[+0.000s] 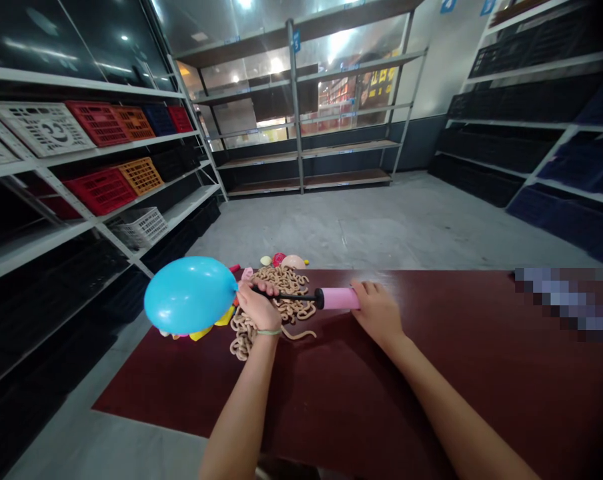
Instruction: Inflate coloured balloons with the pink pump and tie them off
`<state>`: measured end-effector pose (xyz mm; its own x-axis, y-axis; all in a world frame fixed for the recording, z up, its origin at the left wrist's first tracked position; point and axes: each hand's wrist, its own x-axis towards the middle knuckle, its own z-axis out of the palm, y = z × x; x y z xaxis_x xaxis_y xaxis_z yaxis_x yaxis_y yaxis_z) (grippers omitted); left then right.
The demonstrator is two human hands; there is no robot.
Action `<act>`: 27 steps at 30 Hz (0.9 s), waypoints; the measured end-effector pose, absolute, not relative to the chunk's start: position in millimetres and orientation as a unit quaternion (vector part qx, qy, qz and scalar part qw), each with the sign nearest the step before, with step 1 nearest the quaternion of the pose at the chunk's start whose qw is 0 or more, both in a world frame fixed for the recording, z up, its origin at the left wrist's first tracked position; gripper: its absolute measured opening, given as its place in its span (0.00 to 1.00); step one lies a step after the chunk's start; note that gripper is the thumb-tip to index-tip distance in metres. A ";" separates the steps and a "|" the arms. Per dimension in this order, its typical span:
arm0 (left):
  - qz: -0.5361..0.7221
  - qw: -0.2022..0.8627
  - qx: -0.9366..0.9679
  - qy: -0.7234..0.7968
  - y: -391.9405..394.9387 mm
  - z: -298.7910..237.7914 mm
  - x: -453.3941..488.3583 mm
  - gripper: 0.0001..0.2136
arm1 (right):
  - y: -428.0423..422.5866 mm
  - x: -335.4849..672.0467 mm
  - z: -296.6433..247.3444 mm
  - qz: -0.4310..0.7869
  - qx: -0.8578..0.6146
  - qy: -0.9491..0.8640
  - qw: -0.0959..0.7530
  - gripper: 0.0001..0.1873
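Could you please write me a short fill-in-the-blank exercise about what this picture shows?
1. The inflated balloon is coloured ____.
2. The right hand grips the pump by its ____-coloured cylinder.
3. The thin band is worn on the person's ____ wrist.
4. The beige strands lie heaped on the dark red ____.

Missing words: blue; pink; left; table.

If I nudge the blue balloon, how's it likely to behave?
The blue balloon is probably light and springy, as it looks rounded and taut. Its narrow end meets the left hand, so it may swing there rather than roll away. Its glossy skin might be slippery for a grip.
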<state>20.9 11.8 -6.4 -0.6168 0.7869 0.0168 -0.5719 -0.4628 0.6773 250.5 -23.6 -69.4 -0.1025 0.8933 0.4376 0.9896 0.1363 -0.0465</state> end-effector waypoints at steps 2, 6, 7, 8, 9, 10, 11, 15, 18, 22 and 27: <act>0.830 0.413 0.184 0.327 8.8 -11.7 33.6 0.08 | -26.6 237.0 -71.3 -0.115 -0.639 -0.736 0.192 0.26; 0.802 0.459 0.227 0.308 6.2 -23.5 55.2 0.10 | -34.0 218.5 -73.7 -0.079 -0.622 -0.754 0.196 0.25; 0.797 0.470 0.230 0.301 6.4 -24.9 57.0 0.10 | -34.9 217.7 -73.4 -0.077 -0.616 -0.761 0.192 0.24; 0.795 0.476 0.230 0.297 6.8 -25.3 57.2 0.11 | -35.3 218.4 -72.7 -0.081 -0.610 -0.766 0.188 0.24; 0.794 0.479 0.228 0.297 7.3 -24.6 55.9 0.11 | -35.1 220.7 -71.6 -0.088 -0.605 -0.769 0.185 0.24; 0.796 0.476 0.225 0.297 7.8 -23.0 53.3 0.12 | -34.4 224.4 -70.3 -0.097 -0.601 -0.772 0.184 0.25; 0.801 0.471 0.222 0.297 8.3 -20.7 49.9 0.12 | -33.3 229.2 -69.2 -0.108 -0.599 -0.772 0.184 0.25; 0.822 0.441 0.205 0.297 9.8 -9.1 31.2 0.10 | -26.4 252.9 -68.6 -0.151 -0.608 -0.756 0.192 0.25; 0.836 0.420 0.183 0.303 10.7 -2.6 16.9 0.09 | -21.9 261.9 -71.7 -0.156 -0.624 -0.737 0.207 0.24; 0.858 0.391 0.143 0.302 9.0 1.9 10.6 0.07 | -25.3 245.6 -71.6 -0.125 -0.627 -0.743 0.198 0.22; 0.849 0.398 0.164 0.308 -1.8 -5.4 38.0 0.06 | -39.7 209.4 -68.4 -0.093 -0.616 -0.761 0.179 0.22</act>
<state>38.0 -1.8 -5.4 -0.6297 0.7761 0.0340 -0.5735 -0.4940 0.6534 209.4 -39.7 -68.4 -0.1767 0.9049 0.3873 0.9716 0.2232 -0.0783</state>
